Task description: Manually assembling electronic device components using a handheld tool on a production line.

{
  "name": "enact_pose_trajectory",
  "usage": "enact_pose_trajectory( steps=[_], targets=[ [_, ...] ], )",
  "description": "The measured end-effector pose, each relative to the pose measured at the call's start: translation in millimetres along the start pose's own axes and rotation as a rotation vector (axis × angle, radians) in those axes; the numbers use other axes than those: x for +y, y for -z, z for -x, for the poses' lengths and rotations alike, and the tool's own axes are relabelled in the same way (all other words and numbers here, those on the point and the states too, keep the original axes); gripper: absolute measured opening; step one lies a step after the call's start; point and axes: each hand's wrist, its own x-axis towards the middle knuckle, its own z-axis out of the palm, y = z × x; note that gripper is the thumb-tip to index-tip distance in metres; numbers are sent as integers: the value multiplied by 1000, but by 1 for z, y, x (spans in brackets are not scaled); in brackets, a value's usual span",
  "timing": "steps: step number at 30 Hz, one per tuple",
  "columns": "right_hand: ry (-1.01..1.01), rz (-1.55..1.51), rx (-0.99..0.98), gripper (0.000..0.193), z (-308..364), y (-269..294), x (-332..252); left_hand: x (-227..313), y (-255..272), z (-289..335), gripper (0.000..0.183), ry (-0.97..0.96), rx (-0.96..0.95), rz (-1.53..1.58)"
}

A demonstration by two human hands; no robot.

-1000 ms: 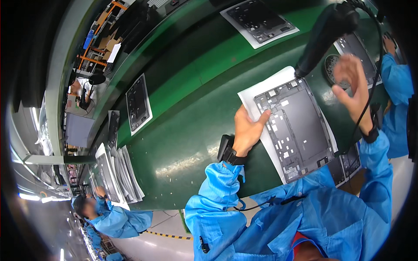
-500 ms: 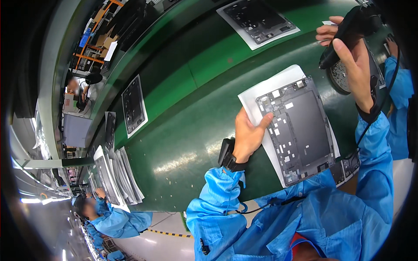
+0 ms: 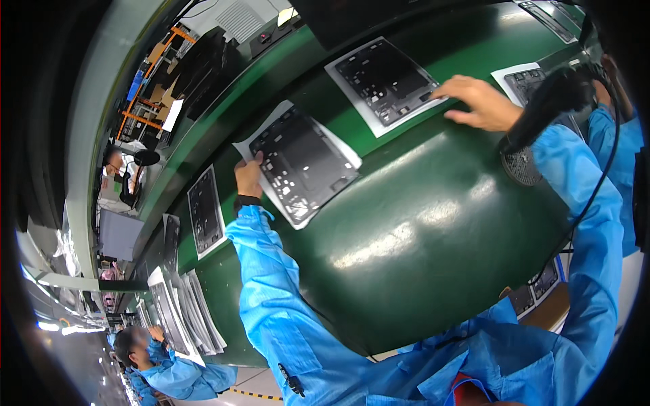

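Observation:
My left hand [image 3: 249,177] grips the left edge of a dark grey tablet housing [image 3: 305,162], dotted with small white squares, together with the white sheet [image 3: 355,157] under it. It is tilted over the far left part of the green bench; whether it touches the surface I cannot tell. Stretched out with fingers apart, my right hand [image 3: 477,101] has its fingertips at the right corner of a second housing [image 3: 386,78], which lies on its own white sheet. A black tool-like device [image 3: 548,101] stands in front of my right wrist, beside a round textured disc [image 3: 520,166].
Another housing [image 3: 206,210] lies on the bench [image 3: 406,271] at left, near a stack of sheets [image 3: 196,311]. At far right is one more housing [image 3: 525,84]. A black cord [image 3: 602,183] hangs by my right arm. Co-workers sit at left and right.
My left hand has carried its housing and sheet away from me and to the left. My right hand has left the black device and moved left to the second housing.

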Motion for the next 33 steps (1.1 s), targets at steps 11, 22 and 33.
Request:
enact_pose_trajectory(
  steps=[11,22,33],
  targets=[
    [196,213,-113,13,-66,-54,17,-27,-20,-81,42,-574,655,-926],
    [2,-403,101,24,9,4,-34,57,-196,163,35,133,-631,307],
    [-147,-1351,217,128,147,70,-72,46,-162,332,37,155,-580,353]
  ],
)
